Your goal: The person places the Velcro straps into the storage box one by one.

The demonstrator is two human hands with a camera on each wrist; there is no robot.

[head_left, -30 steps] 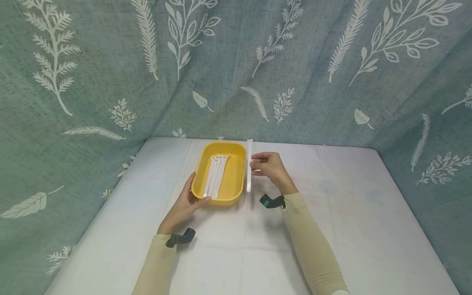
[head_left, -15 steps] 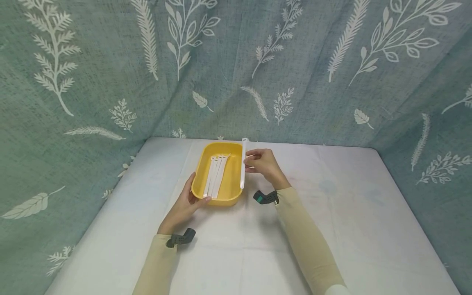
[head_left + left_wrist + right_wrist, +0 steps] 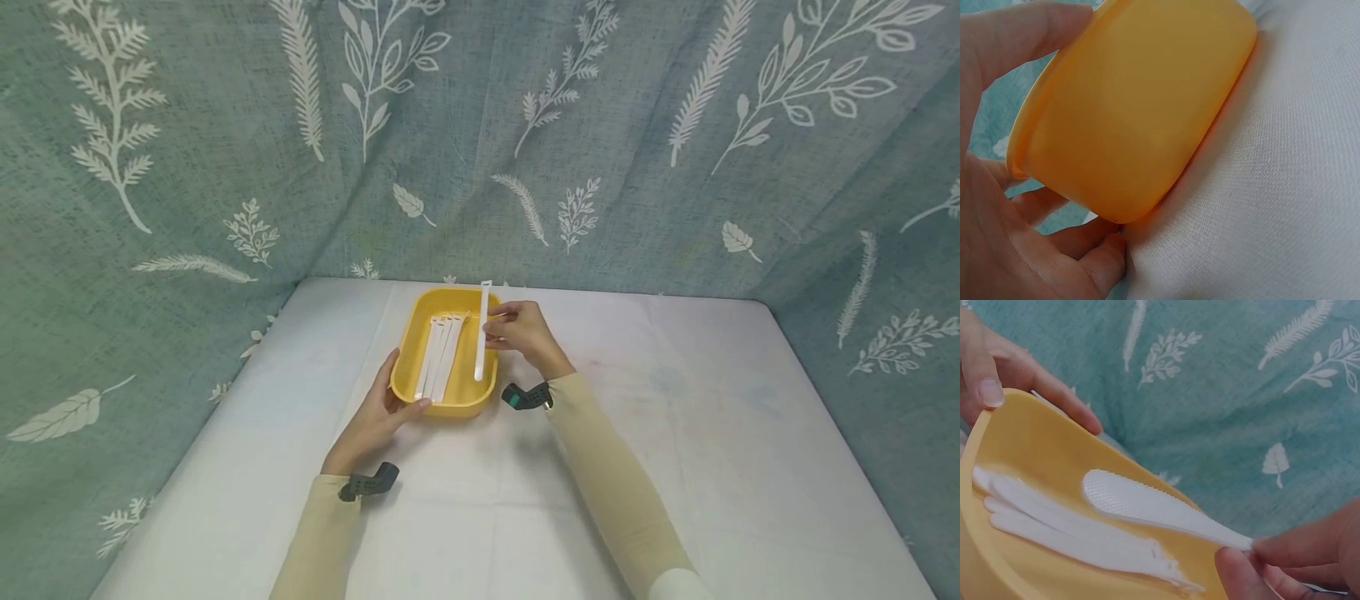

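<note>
A yellow plastic tub [image 3: 450, 411] stands on the white-covered table. At its near left corner my left hand [image 3: 375, 421] grips it, the thumb over the rim and the fingers around the outer wall [image 3: 1122, 125]. Between thumb and fingers my right hand [image 3: 528, 332] pinches a white plastic knife [image 3: 481, 354], held over the right side of the tub. In the right wrist view this knife [image 3: 1147, 503] shows a rounded, dotted blade with a serrated edge. Several similar white knives [image 3: 441, 358] lie side by side in the tub's left half.
The white cloth [image 3: 675, 467] covers the table on all sides of the tub. Behind it hangs a green-blue curtain [image 3: 450, 217] with white leaf prints, which also borders the left and right sides.
My right hand has moved left with the knife, from beside the tub's right rim to over its inside. The left hand and the tub have stayed in place.
</note>
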